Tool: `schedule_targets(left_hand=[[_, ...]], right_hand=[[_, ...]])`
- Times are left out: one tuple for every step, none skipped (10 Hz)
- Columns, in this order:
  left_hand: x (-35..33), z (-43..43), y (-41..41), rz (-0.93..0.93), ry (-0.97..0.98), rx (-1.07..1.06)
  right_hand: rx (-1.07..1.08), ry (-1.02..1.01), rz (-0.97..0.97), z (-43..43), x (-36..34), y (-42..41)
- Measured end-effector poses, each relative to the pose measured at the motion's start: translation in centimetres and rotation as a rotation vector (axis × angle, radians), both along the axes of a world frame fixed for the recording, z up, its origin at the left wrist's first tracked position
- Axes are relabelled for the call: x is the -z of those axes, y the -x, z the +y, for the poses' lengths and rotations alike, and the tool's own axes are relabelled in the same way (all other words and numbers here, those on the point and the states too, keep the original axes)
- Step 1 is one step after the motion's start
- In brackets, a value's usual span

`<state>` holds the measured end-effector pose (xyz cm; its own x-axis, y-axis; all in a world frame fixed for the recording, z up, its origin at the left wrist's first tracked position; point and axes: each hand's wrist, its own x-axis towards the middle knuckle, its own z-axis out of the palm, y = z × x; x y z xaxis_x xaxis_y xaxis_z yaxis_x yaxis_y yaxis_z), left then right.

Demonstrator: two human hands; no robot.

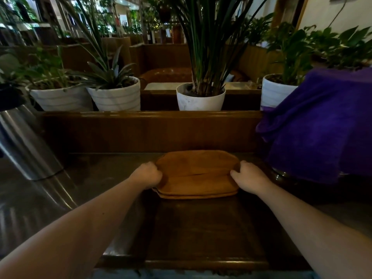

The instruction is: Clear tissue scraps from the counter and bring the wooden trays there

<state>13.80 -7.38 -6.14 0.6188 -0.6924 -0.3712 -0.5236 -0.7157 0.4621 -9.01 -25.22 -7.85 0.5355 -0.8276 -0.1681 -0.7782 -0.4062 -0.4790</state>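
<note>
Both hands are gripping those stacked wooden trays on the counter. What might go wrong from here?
The wooden trays look stacked, so the top one might slide if the left hand and right hand tilt them. The purple cloth hangs close on the right and could snag. The steel flask stands near the left elbow's path.

Only 1 view is given: a wide-angle camera worn on the person's head, looking forward and down along both bare forearms onto the dark counter. It sits close over the near edge, while potted plants line the far ledge, curved by the lens.
</note>
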Motion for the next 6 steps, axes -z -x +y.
schedule_targets(left_hand=[[0.3,-0.1,-0.2,0.005,0.039,-0.031],[0.3,-0.1,-0.2,0.008,0.038,-0.029],[0.5,0.3,-0.2,-0.151,-0.006,0.06],[0.0,0.8,-0.3,-0.267,-0.046,0.134],[-2.6,0.9,0.4,-0.447,-0.019,0.242],[-5.8,0.9,2.0,-0.688,0.145,0.334]], right_hand=[[0.003,0.02,0.013,-0.1,0.4,0.0],[0.006,0.022,0.057,0.0,0.4,-0.1],[0.004,0.069,0.171,0.2,0.1,0.1],[-0.09,0.218,0.262,1.2,-0.3,0.4],[-0.273,0.452,0.28,2.6,-1.5,-0.2],[-0.399,0.596,0.235,3.8,-4.1,-1.2]])
